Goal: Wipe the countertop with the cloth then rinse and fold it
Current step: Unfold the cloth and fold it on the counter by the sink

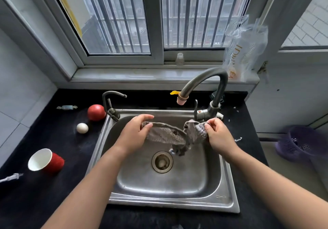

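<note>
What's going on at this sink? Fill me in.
A person is holding a grey cloth over the sink, stretched between both hands: the left hand grips one end and the right hand the other, with the middle sagging toward the drain. No water can be seen coming from the tap. On the black countertop to the left sit a red cup on its side, an egg and a tomato.
</note>
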Demonstrator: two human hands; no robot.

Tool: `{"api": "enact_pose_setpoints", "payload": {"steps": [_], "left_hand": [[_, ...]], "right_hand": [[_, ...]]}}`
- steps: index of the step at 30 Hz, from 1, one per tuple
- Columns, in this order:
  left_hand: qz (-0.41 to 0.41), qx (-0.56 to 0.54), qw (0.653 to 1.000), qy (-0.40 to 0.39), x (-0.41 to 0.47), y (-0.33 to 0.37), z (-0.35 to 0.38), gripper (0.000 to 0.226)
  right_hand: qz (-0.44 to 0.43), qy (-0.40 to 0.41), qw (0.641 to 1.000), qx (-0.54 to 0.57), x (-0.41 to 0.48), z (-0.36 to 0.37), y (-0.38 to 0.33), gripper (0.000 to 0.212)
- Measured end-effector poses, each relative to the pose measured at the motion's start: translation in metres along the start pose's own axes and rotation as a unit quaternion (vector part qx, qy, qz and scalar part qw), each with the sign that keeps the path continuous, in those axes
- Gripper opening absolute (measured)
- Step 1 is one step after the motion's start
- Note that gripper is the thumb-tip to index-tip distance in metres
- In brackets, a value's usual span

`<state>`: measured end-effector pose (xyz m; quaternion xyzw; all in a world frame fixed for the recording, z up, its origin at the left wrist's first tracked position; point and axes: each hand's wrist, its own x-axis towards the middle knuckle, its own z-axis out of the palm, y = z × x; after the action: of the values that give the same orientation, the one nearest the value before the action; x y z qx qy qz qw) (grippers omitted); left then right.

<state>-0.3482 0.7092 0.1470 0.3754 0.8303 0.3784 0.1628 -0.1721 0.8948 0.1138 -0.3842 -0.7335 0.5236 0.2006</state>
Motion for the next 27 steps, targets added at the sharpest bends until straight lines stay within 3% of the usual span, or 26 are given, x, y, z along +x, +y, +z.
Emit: {"api": "enact_pose_setpoints", "payload": {"steps": [2,5,9,12,15,19,22,24,27], "left_hand": [[-0.003,0.055,0.998,-0.010,-0.003,-0.010,0.000,0.024],[-0.017,0.067,0.996,0.064,-0.010,-0.019,0.000,0.016],[0.004,0.045,0.992,0.122,-0.021,-0.022,0.007,0.015],[-0.002,-0.054,0.984,0.169,-0.029,-0.019,0.015,0.019],[-0.013,-0.078,0.988,0.135,-0.033,-0.016,0.028,0.017],[-0.017,-0.066,0.992,0.104,-0.028,-0.007,0.035,0.017],[0.008,-0.057,0.998,0.028,-0.023,0.006,0.035,0.013],[0.025,-0.075,0.997,-0.024,-0.023,0.020,0.036,0.024],[0.069,-0.099,0.989,-0.085,-0.022,0.046,0.044,0.039]], "right_hand": [[-0.011,0.030,0.999,0.015,0.004,-0.011,-0.001,0.010],[-0.030,0.135,0.988,0.075,0.013,-0.030,-0.010,0.015],[-0.024,0.047,0.998,-0.024,0.013,-0.033,-0.005,0.015],[-0.033,0.089,0.995,-0.008,0.011,-0.036,-0.003,0.016],[-0.027,-0.001,0.994,-0.110,0.003,-0.030,0.001,0.023],[-0.070,0.116,0.982,-0.130,-0.011,-0.040,0.005,0.014],[-0.131,0.240,0.939,-0.208,-0.028,-0.056,0.009,0.006],[-0.140,0.316,0.914,-0.212,-0.039,-0.070,0.008,0.011],[-0.122,0.334,0.920,-0.165,-0.052,-0.095,0.002,0.010]]}}
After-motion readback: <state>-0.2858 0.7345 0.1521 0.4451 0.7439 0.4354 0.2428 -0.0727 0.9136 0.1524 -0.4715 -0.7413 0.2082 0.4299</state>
